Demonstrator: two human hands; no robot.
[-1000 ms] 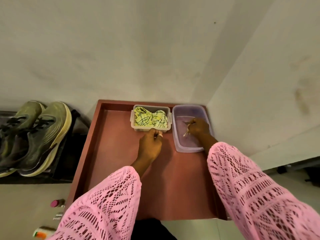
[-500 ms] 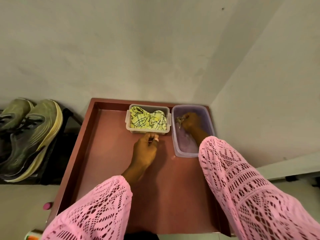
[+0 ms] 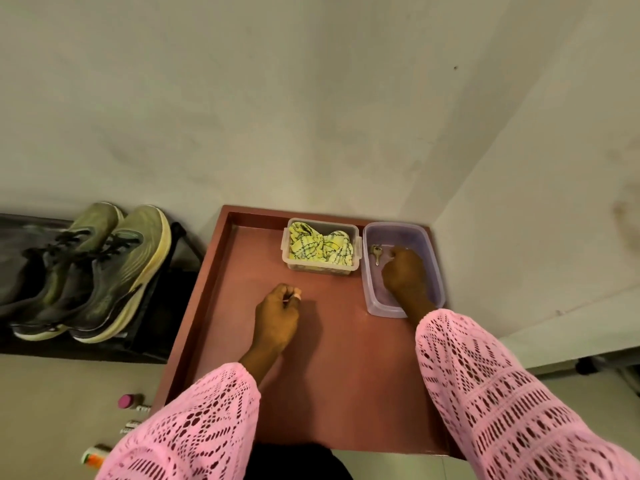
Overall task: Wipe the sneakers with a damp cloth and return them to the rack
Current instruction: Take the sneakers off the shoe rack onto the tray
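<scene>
Two olive-green sneakers (image 3: 104, 271) with pale yellow soles stand side by side on a black rack (image 3: 156, 341) at the left. A yellow patterned cloth (image 3: 320, 247) is bunched in a clear plastic box (image 3: 322, 268) at the back of a red-brown tray table (image 3: 311, 375). My left hand (image 3: 277, 317) rests on the tray in front of that box, fingers curled shut, thumb and forefinger pinched. My right hand (image 3: 405, 278) reaches into a purple tub (image 3: 436, 271) beside the box, its fingers hidden under the back of the hand. A metal key (image 3: 376, 254) lies in the tub just left of that hand.
Pale walls meet in a corner right behind the tray. On the floor at the lower left lie a pink-capped bottle (image 3: 126, 400), small tubes (image 3: 133, 426) and an orange-tipped container (image 3: 93, 457). Pink knit sleeves cover both forearms.
My left hand has drawn back from the cloth box toward me. The key was in my right hand's fingers and now lies in the tub beside them.
</scene>
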